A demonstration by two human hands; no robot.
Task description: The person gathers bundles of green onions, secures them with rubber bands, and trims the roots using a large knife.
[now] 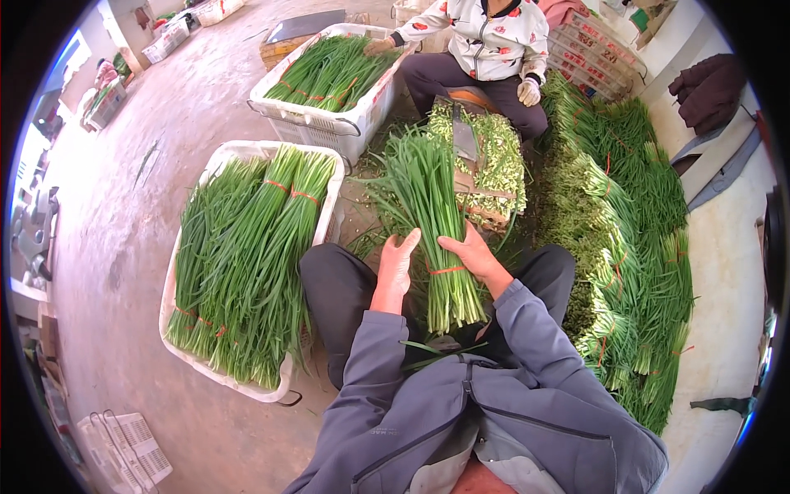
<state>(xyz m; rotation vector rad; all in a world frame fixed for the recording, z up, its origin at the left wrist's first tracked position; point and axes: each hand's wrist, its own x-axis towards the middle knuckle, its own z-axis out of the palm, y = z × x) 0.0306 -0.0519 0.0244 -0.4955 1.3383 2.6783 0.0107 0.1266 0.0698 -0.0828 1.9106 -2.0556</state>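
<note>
- Risk: outer leaves may be shed or splayed, as only one red band [447, 270] is seen, set low on the stems.
- Risk: the green bundle [438, 210] could be tipped sideways if the hold is eased (support seems mostly one-sided).
- Bundle is held between the legs [337, 288], leaves pointed away, cut ends toward the body.
- Right hand [474, 253]: bundle grasped at the stems, thumb laid over the front.
- Left hand [397, 262]: raised just beside, thumb and fingers parted; nothing seen grasped.
- Both grey sleeves [374, 344] are angled forward.

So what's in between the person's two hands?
A bunch of long green stalks, tied with a red band, is between the left hand and right hand in the head view.
</note>
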